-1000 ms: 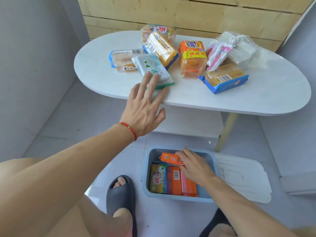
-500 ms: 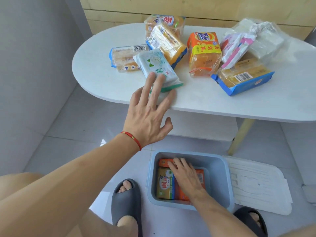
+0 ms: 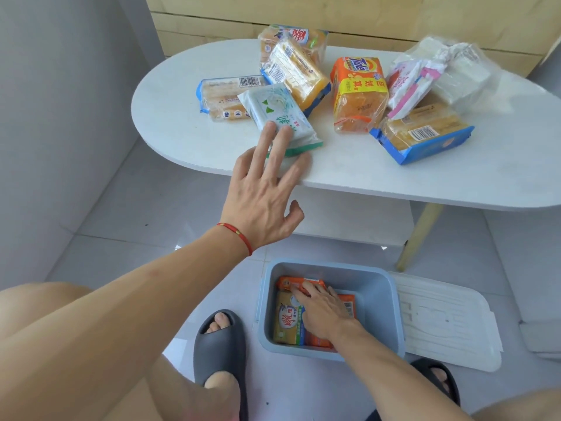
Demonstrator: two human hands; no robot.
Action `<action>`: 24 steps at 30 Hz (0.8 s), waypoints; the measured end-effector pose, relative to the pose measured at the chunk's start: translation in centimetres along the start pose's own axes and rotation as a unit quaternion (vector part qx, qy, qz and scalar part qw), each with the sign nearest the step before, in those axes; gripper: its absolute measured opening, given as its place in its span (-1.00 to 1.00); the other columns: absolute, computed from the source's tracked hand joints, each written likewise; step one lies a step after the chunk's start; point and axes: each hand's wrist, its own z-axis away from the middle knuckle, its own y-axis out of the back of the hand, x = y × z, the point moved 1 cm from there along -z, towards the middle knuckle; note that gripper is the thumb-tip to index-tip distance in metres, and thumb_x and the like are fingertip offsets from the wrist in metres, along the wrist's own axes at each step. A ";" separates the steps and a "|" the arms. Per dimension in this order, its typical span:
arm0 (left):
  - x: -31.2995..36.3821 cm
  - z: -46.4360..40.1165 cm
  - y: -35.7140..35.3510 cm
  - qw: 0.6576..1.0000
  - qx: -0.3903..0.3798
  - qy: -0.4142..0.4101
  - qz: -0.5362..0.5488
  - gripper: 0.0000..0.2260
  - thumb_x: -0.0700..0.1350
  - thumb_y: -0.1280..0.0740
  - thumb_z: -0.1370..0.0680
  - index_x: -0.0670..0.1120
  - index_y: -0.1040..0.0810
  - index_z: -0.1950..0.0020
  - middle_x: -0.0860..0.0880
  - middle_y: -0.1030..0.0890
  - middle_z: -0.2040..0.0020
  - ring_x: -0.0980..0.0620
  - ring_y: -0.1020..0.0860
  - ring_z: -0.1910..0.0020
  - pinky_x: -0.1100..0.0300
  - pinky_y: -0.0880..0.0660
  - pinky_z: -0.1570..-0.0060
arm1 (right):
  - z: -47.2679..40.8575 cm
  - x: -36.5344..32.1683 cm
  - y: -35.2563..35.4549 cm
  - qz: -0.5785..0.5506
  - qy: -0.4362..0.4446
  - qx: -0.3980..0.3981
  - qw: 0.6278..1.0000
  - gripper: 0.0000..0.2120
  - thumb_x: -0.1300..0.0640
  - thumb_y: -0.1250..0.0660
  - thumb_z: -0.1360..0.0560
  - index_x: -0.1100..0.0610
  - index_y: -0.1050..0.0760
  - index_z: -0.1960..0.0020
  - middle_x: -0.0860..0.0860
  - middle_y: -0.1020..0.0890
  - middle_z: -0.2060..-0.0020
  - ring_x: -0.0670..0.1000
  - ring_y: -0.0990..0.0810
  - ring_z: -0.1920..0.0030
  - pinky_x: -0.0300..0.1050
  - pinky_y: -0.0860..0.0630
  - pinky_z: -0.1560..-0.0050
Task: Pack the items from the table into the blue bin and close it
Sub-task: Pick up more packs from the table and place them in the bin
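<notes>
Left hand: left hand (image 3: 263, 205) was spread flat, fingers apart, 2 fingertips resting on the green-and-white packet (image 3: 279, 118) near the table's 7 o'clock edge; nothing was clasped.
Right hand: right hand (image 3: 321, 309) lay palm-down and splayed inside the blue bin (image 3: 379, 287), pressing on an orange packet (image 3: 299, 283).
Surface: white table (image 3: 349, 168) was a matte, rounded oval slab on a pale wooden leg (image 3: 420, 235).
Room: glossy grey floor tiles (image 3: 158, 208), plain grey wall at 9 o'clock, pale wood panelling (image 3: 364, 16) at 12 o'clock.
Table items: crinkly plastic-wrapped soap bars, with an orange Tide pack (image 3: 358, 92) at centre.
Bin: smooth rectangular plastic with rounded corners, on the floor at 6 o'clock from the table.
Lid: ribbed white lid (image 3: 446, 320) lay flat, touching the bin at its 3 o'clock side.
</notes>
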 end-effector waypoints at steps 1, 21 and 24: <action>0.1 0.0 0.1 1.000 -0.002 0.000 0.005 -0.38 0.06 -0.24 -0.39 -0.08 -0.38 -0.46 -0.25 -0.15 -0.60 -0.28 -0.03 -0.60 -0.14 -0.27 -0.31 | 0.1 -0.2 1.0 -0.010 0.006 -0.009 1.000 -0.38 0.22 -0.22 -0.55 -0.04 -0.22 -0.58 0.01 -0.30 -0.52 0.13 -0.28 -0.52 0.15 -0.28 -0.50; 2.4 -1.3 3.8 0.854 0.159 0.310 0.387 -0.64 -0.14 -0.20 -0.58 -0.23 -0.40 -0.35 -0.21 -0.38 -0.10 -0.19 -0.38 -0.08 0.09 -0.31 -0.13 | 4.2 -6.2 28.7 -0.230 -0.017 0.382 0.895 -0.68 -0.03 -0.20 -0.60 0.17 -0.53 0.15 0.10 -0.65 0.20 0.21 -0.59 0.04 0.04 -0.46 0.17; 4.2 0.2 4.9 0.800 0.125 0.343 0.476 -0.60 -0.22 -0.18 -0.57 -0.18 -0.31 -0.41 -0.09 -0.29 -0.10 -0.19 -0.39 -0.13 0.06 -0.37 -0.19 | 6.4 -6.7 27.7 -0.273 -0.007 0.383 0.882 -0.80 0.07 -0.29 -0.55 0.19 -0.59 -0.01 0.06 -0.69 0.10 0.07 -0.62 0.04 -0.03 -0.54 0.08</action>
